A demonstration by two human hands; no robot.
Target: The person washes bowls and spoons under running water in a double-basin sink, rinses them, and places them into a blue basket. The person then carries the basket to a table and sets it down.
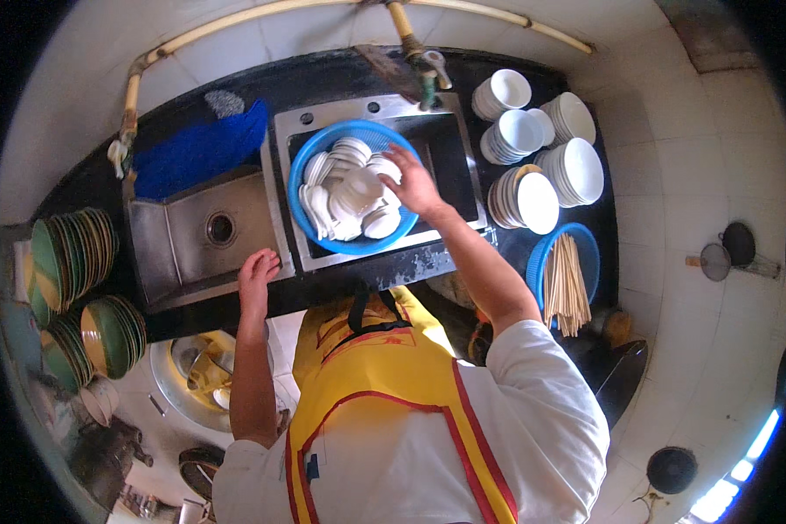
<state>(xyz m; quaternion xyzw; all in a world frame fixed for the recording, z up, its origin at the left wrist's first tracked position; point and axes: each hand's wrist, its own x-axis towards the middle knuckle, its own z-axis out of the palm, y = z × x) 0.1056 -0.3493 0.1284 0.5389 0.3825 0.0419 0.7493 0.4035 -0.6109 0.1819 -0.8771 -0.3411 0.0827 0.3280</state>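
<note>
A round blue plastic colander basket (299, 219) rests on the right sink basin, full of white soup spoons (316, 204) and small white dishes (381, 223). My right hand (411, 183) reaches over the basket's right side, fingers spread above the white ware. Whether its fingertips touch a piece is unclear, and nothing is plainly held. My left hand (259, 275) is at the front rim of the left stainless-steel sink basin (193, 229). Its fingers are slightly bent and apart, with nothing in them. A blue cloth (200, 157) covers that basin's back edge.
Stacked white bowls (514, 134) stand right of the sink, near a blue basket (535, 262) of chopsticks (563, 285). Green and yellow plates (78, 259) are stacked far left. A tap (429, 72) overhangs the right basin. Below left, a large metal basin (164, 373) contains dishes.
</note>
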